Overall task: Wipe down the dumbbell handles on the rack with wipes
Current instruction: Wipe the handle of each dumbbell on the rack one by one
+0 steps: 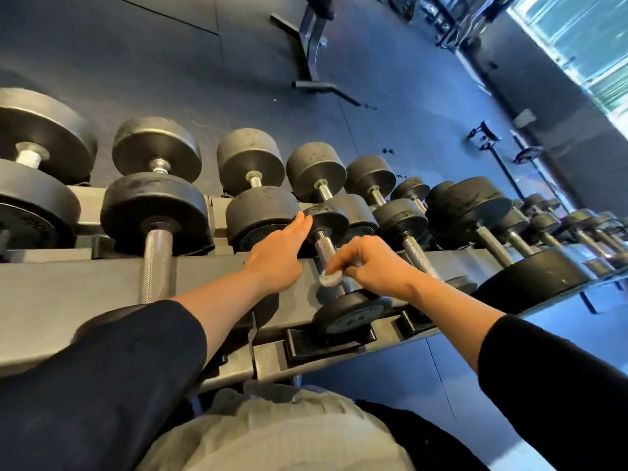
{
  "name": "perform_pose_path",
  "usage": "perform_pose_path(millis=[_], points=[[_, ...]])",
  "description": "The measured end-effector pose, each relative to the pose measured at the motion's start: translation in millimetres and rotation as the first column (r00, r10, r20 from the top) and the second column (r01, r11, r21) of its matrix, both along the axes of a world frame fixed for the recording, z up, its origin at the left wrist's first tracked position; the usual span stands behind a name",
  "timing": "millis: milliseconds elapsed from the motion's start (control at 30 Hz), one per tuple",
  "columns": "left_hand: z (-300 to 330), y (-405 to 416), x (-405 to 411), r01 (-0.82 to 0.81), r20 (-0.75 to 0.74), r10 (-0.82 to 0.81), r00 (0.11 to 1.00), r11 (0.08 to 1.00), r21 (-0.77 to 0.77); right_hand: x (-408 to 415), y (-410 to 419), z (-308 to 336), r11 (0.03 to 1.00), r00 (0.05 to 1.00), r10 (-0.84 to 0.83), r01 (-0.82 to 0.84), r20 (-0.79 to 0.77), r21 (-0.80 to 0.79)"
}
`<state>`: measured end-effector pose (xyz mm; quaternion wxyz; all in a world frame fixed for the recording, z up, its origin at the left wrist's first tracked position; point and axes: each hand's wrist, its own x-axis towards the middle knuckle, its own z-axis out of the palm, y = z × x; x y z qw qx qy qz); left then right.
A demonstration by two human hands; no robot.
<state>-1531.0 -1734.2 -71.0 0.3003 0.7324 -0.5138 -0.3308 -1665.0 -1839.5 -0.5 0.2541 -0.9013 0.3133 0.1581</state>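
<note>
A small black dumbbell (pixel 343 314) lies on the grey rack (pixel 68 294) in front of me, its knurled steel handle (pixel 324 248) pointing away. My right hand (pixel 373 263) pinches a white wipe (pixel 329 278) against the near end of that handle. My left hand (pixel 278 256) reaches forward with straight fingers, its fingertips touching the far black head (pixel 328 217) of the same dumbbell. Heavier dumbbells sit to the left, one with a long knurled handle (pixel 157 263).
Rows of black dumbbells fill the rack's upper tier (pixel 251 158) and run off to the right (pixel 492 232). A bench frame (pixel 311 62) stands on the dark floor behind. Bright windows (pixel 584 39) are at the top right. My knee in grey cloth (pixel 282 433) is below.
</note>
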Motion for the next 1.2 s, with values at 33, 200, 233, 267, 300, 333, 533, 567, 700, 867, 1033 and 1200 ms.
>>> perform_pose_path(millis=[33, 200, 233, 267, 300, 333, 533, 567, 700, 867, 1033, 1200], points=[[1, 1, 0, 0.003, -0.009, -0.003, 1.0, 1.0, -0.002, 1, 0, -3, 0.998, 0.998, 0.007, -0.002, 0.067, -0.066], [2, 5, -2, -0.009, -0.009, 0.009, 1.0, 1.0, 0.009, -4, -5, -9, 0.996, 0.99, -0.082, 0.078, 0.111, 0.036], [2, 5, -2, -0.011, -0.004, 0.011, 1.0, 1.0, 0.009, -5, -6, -8, 0.993, 0.989, -0.109, 0.103, 0.096, 0.064], [2, 5, -2, -0.014, 0.003, 0.014, 1.0, 1.0, 0.008, -6, -8, -6, 0.987, 0.987, -0.136, 0.128, 0.083, 0.095], [1, 5, -2, -0.017, 0.009, 0.017, 1.0, 1.0, 0.006, -9, -9, -4, 0.978, 0.983, -0.168, 0.157, 0.071, 0.138], [1, 5, -3, -0.02, 0.014, 0.02, 1.0, 1.0, 0.006, -11, -10, -3, 0.965, 0.978, -0.197, 0.183, 0.061, 0.188], [-1, 5, 1, -0.055, 0.001, 0.055, 0.998, 0.998, 0.032, -11, -6, -6, 0.961, 0.948, -0.234, 0.192, 0.216, 0.201], [1, 6, 2, -0.081, 0.017, 0.081, 0.997, 0.996, 0.034, -5, -5, -9, 0.967, 0.935, -0.226, 0.181, 0.272, 0.181], [13, 18, 10, -0.209, 0.156, 0.2, 0.967, 0.977, 0.046, 26, 2, -21, 0.983, 0.929, -0.111, 0.051, 0.354, 0.174], [41, 57, 26, -0.428, 0.192, 0.423, 0.886, 0.904, -0.017, 68, 21, -32, 0.972, 0.909, 0.028, -0.122, 0.415, 0.202], [48, 99, 29, -0.57, 0.296, 0.556, 0.777, 0.82, -0.045, 96, 51, -38, 0.932, 0.887, 0.196, -0.301, 0.418, 0.201], [47, 132, 15, -0.695, 0.385, 0.677, 0.627, 0.709, -0.116, 112, 65, -57, 0.939, 0.891, 0.195, -0.291, 0.411, 0.185]])
